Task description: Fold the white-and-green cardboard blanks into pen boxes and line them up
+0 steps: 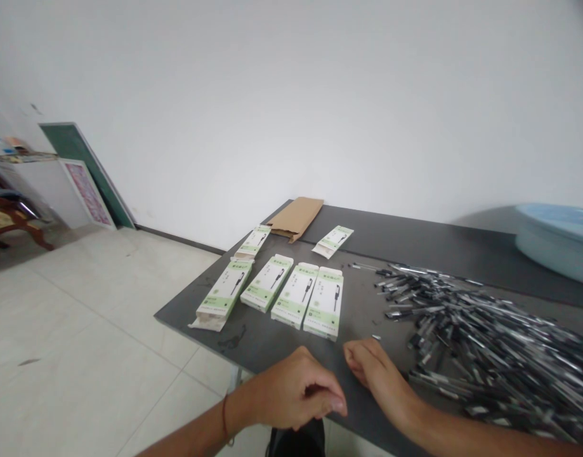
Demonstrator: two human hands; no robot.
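Observation:
My left hand [303, 390] hangs over the table's front edge, fingers curled in and thumb tip against them, with nothing showing in it. Close by on the right, my right hand [374, 368] is closed in a loose fist above the tabletop; no object sticks out of it. Just beyond my hands, white and green pen boxes lie flat, among them a right-hand box [324, 303], one beside it [295, 295] and a left box with an open flap [222, 295]. To the right spreads a large loose heap of black and clear pens [491, 330].
The dark table [367, 244] stands against a white wall. A brown paper envelope [298, 216] and another open box [334, 241] lie toward the back. A light blue basin [552, 247] sits at the far right. Pale floor tiles [105, 330] lie left of the table.

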